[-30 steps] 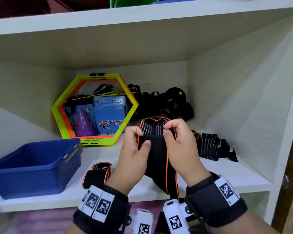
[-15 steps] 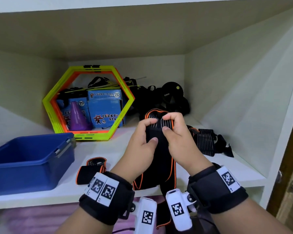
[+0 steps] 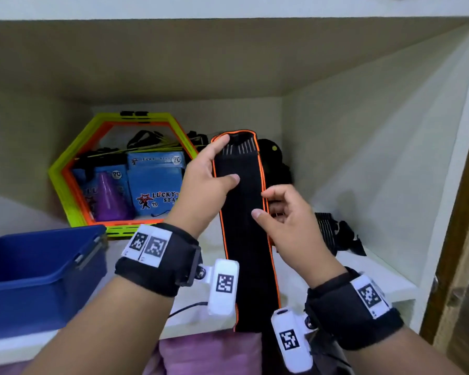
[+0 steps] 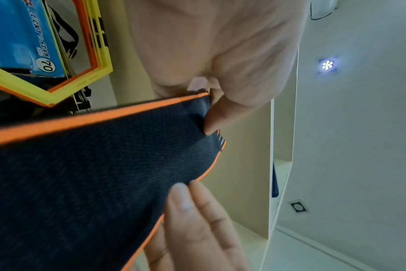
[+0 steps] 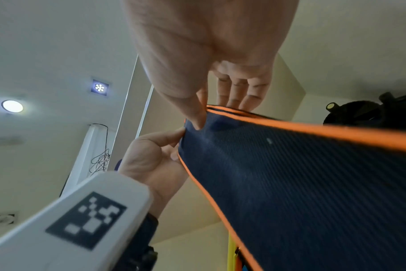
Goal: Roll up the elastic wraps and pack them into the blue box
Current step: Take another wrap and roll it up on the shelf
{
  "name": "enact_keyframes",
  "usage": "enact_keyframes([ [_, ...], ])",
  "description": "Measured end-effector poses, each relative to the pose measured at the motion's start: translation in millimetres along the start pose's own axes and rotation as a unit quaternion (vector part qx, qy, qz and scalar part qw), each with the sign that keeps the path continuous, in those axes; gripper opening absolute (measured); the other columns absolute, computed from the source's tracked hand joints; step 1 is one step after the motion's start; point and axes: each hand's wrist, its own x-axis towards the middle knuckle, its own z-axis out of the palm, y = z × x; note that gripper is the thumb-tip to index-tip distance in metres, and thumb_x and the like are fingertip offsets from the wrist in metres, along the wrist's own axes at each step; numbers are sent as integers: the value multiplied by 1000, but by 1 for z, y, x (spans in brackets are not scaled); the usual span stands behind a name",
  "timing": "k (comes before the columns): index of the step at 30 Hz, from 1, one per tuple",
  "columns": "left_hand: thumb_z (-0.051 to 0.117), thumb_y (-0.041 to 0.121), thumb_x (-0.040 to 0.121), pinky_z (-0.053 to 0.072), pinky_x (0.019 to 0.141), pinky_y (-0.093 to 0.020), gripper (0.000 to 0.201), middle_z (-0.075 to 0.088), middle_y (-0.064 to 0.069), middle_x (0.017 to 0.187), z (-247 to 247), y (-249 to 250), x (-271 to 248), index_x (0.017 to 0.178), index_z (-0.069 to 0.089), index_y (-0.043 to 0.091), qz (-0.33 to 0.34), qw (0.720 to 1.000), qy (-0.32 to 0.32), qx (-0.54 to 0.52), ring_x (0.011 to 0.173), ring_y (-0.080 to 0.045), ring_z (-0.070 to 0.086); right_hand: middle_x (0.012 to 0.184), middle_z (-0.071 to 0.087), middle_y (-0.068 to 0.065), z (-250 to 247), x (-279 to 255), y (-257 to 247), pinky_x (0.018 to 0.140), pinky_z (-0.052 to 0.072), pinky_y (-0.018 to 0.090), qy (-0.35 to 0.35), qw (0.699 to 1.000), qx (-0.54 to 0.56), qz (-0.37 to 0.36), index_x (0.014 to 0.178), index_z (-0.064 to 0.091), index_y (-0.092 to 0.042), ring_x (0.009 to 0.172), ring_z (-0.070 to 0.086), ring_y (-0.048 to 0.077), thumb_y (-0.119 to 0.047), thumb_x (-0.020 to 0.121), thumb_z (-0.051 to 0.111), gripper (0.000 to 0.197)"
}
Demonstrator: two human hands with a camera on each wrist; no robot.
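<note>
On a white shelf [image 3: 377, 269] inside a cupboard, a blue box [image 3: 38, 277] sits open at the near left, its clip-edged rim toward the middle. Behind it and slightly right, a yellow-and-orange hexagonal frame [image 3: 65, 161] stands upright against the back wall, with blue "Lucky Star" packets [image 3: 155, 190] and a purple cone [image 3: 109, 198] seen through it. At the centre, a person holds a long black elastic wrap [image 3: 244, 239] with orange edging up in front of the shelf, unrolled, its lower end hanging past the shelf's near edge. The left hand [image 3: 203, 182] pinches the wrap's left edge near the top, thumb pressed on the facing side and index finger reaching up beside the striped top end. The right hand [image 3: 287, 226], lower down, grips the wrap's right edge, thumb on the front and fingers curled behind; the right wrist view shows thumb and fingers closed on the orange border. Both wrists carry black bands with white marker tags. To the right of the held wrap, another black wrap [image 3: 333, 234] lies bunched on the shelf near the right wall, and dark gear [image 3: 274, 158] is piled at the back, partly hidden behind the raised strip.
</note>
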Motion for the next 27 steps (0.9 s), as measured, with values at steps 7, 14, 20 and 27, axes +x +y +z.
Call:
enact_keyframes([
  [7,48,-25,84,55,98,-36,72,67,-7,126,-5,-3,6,145,48,12,-26,996,3,-82,108,-14,67,103,66,-7,20,-8,-1,76,53,24,39,998,24,39,114,54,-26,89,64,11,-16,80,82,45],
  [14,48,-21,87,54,100,-44,71,63,-10,134,-18,-25,15,145,47,18,-43,992,39,-111,111,-21,67,84,63,-8,40,-38,12,71,46,19,-46,997,-31,44,85,60,-24,74,58,6,-7,77,80,28],
  [20,48,-20,88,55,95,-36,73,60,-10,137,-24,-61,29,150,41,16,-86,995,34,-39,115,-21,63,103,71,0,42,-64,38,84,57,35,-212,965,-9,152,106,68,-30,89,68,13,1,71,79,48],
  [27,48,-20,81,50,85,-25,71,61,-11,126,-37,-131,61,147,45,7,-177,971,-31,156,108,-20,59,88,73,8,29,-73,79,73,61,39,-134,954,-90,252,97,73,-23,74,71,27,7,77,72,36],
])
